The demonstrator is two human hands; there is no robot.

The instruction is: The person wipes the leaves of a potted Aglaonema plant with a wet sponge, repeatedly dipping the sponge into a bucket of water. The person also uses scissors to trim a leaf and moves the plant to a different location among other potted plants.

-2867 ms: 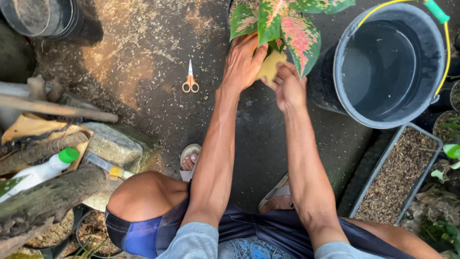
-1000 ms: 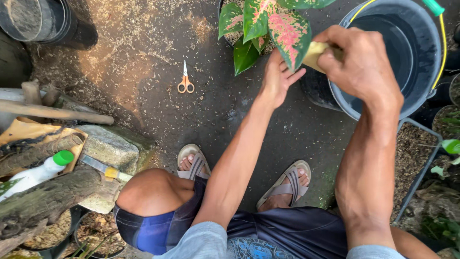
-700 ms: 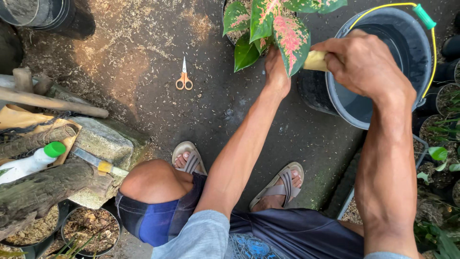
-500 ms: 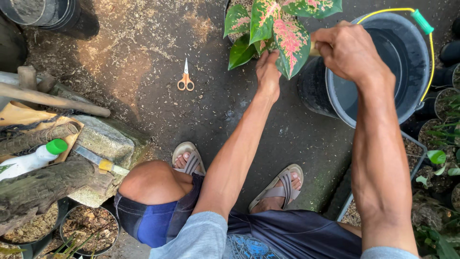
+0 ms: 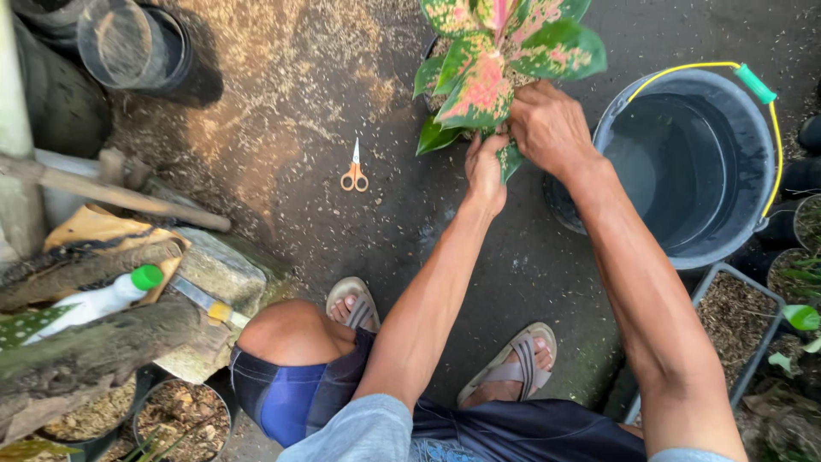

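While both arms reach forward from a squat, the left hand (image 5: pixel 485 167) cups the lower leaves from beneath, fingers curled up into the foliage, apparently to steady or lift them. The right hand (image 5: pixel 550 128) comes over from the bucket side and closes on the leaves near the stems; what its fingertips pinch is hidden by the foliage. Between them sits the plant (image 5: pixel 496 60), pink-and-green, in a dark pot on the ground, just beside the grey bucket (image 5: pixel 684 162) of water. Its stems rise toward the camera, leaves fanning outward, their long axes radiating from the centre. Small orange-handled scissors (image 5: pixel 354 168) lie well to the left on the ground (image 5: pixel 282 111), blades pointing away from the person, within reach.
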